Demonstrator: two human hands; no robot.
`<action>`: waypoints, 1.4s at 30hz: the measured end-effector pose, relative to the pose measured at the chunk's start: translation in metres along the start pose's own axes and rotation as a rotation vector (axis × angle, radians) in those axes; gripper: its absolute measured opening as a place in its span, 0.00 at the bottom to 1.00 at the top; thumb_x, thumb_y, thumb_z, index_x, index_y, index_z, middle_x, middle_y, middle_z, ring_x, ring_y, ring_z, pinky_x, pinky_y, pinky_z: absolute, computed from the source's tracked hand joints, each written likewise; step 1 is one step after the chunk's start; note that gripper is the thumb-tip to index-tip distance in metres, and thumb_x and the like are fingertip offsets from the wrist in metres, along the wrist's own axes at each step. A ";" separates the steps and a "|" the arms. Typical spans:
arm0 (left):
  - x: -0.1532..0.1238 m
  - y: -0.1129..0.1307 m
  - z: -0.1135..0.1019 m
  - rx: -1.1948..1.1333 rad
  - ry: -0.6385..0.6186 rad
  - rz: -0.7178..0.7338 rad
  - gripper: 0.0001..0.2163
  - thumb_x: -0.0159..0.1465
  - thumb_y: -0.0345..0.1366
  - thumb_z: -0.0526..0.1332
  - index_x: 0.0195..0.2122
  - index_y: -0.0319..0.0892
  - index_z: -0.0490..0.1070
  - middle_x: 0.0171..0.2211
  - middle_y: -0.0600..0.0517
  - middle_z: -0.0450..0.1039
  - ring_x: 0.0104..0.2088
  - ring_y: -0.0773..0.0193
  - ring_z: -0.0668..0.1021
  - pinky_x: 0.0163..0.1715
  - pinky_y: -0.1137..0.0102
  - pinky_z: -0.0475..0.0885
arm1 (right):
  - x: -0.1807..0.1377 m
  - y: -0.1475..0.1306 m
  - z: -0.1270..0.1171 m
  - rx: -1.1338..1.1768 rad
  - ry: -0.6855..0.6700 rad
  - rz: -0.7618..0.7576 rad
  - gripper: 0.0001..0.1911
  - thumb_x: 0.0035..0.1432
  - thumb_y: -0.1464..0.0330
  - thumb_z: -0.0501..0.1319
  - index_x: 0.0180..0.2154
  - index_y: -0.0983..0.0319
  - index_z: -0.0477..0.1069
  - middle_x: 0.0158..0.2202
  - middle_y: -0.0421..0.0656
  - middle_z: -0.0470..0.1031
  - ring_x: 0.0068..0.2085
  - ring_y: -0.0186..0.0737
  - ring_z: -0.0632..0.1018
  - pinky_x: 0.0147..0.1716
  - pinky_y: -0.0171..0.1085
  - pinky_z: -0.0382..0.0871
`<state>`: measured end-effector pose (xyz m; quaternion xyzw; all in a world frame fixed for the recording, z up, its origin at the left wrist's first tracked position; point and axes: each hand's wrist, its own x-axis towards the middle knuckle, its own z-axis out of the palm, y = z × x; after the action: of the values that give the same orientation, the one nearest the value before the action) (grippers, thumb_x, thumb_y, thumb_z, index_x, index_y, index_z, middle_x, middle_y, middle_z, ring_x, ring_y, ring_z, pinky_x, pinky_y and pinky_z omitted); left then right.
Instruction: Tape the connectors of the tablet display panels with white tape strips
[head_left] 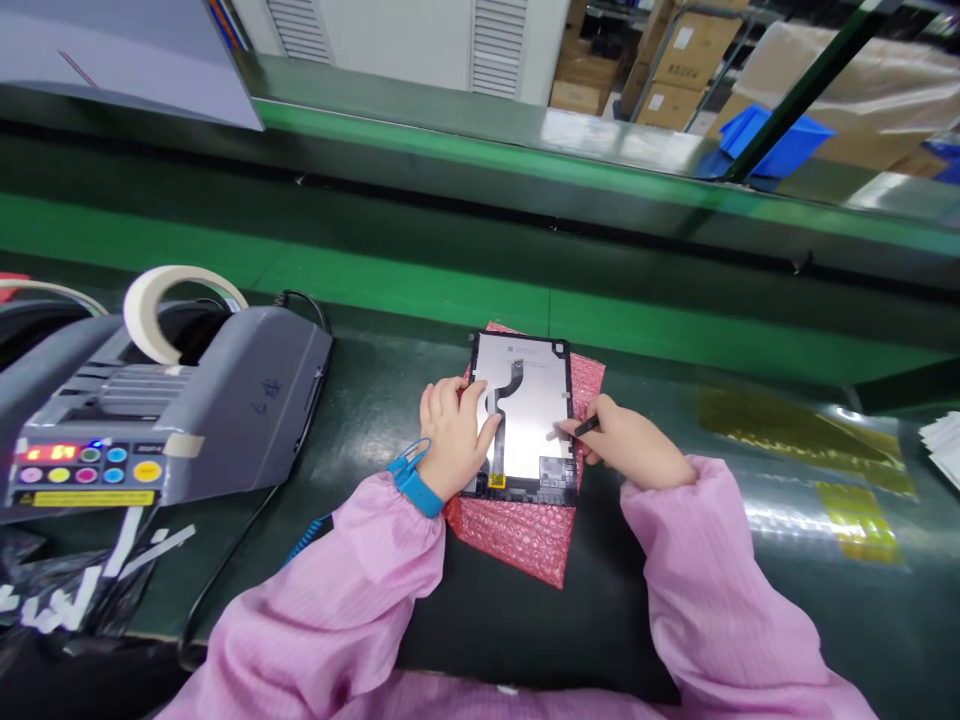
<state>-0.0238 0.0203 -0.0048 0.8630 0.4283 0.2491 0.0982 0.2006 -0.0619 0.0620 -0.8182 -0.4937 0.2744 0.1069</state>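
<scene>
A tablet screen assembly (536, 400) lies with its silver back up and its black frame showing. A dark flex cable (501, 440) runs down it to a yellow-marked connector (496, 481). Under the assembly is a pink bubble-wrap bag (517, 540). My left hand (456, 435), with a blue wrist strap (415, 485), rests over the left edge, thumb and fingers apart near the cable. In my right hand (626, 440) is a slim black hand tool (586, 426), its tip over the right side of the silver back. The tool's exact kind is unclear.
On the left stands a grey tape dispenser (262, 400) with a tape roll (150, 315) on top and a cable beside it. Tape scraps (67, 600) lie below it. Yellow film sheets (855, 520) are at the right. A green ledge (420, 285) borders the back.
</scene>
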 end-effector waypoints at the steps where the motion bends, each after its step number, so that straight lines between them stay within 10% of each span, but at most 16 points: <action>1: 0.000 0.000 0.001 0.003 0.011 -0.005 0.20 0.70 0.43 0.53 0.58 0.38 0.66 0.52 0.38 0.65 0.56 0.45 0.67 0.61 0.46 0.58 | -0.001 -0.002 0.004 0.044 -0.018 -0.017 0.18 0.58 0.53 0.62 0.32 0.54 0.56 0.22 0.39 0.73 0.25 0.47 0.76 0.26 0.40 0.61; 9: -0.003 -0.001 0.006 -0.125 0.110 -0.083 0.20 0.69 0.43 0.54 0.59 0.38 0.63 0.57 0.35 0.62 0.60 0.44 0.65 0.58 0.47 0.62 | 0.040 -0.022 0.043 0.524 0.322 -0.264 0.25 0.50 0.53 0.64 0.38 0.54 0.51 0.32 0.36 0.61 0.31 0.40 0.68 0.33 0.39 0.64; 16: -0.004 0.002 0.002 -0.177 0.158 -0.084 0.19 0.69 0.40 0.55 0.59 0.41 0.61 0.60 0.37 0.61 0.64 0.45 0.61 0.62 0.47 0.58 | 0.132 -0.049 -0.008 0.624 0.687 -0.393 0.24 0.51 0.60 0.65 0.38 0.54 0.47 0.35 0.37 0.56 0.35 0.39 0.67 0.40 0.39 0.65; 24: -0.006 0.002 0.000 -0.141 0.100 -0.075 0.18 0.68 0.38 0.56 0.58 0.40 0.64 0.56 0.39 0.66 0.61 0.45 0.64 0.62 0.45 0.58 | 0.179 -0.050 -0.015 0.470 0.667 -0.170 0.26 0.50 0.67 0.67 0.36 0.54 0.46 0.34 0.39 0.63 0.37 0.44 0.70 0.42 0.43 0.65; 34: -0.001 -0.002 -0.004 -0.052 0.026 0.004 0.16 0.68 0.36 0.55 0.56 0.42 0.67 0.54 0.41 0.70 0.61 0.45 0.66 0.63 0.43 0.58 | 0.086 -0.050 0.024 0.202 0.634 -0.541 0.11 0.64 0.65 0.58 0.32 0.55 0.55 0.34 0.45 0.73 0.37 0.49 0.74 0.42 0.45 0.66; 42: 0.004 0.015 0.005 -0.029 -0.112 0.295 0.16 0.70 0.36 0.51 0.57 0.44 0.70 0.56 0.43 0.72 0.62 0.48 0.67 0.64 0.46 0.59 | -0.035 0.045 0.071 0.186 0.352 -0.850 0.10 0.70 0.61 0.57 0.36 0.57 0.65 0.34 0.44 0.77 0.37 0.44 0.77 0.38 0.41 0.68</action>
<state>-0.0090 0.0142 -0.0017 0.9276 0.2872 0.2186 0.0967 0.1828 -0.1208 -0.0047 -0.5647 -0.7327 0.1064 0.3646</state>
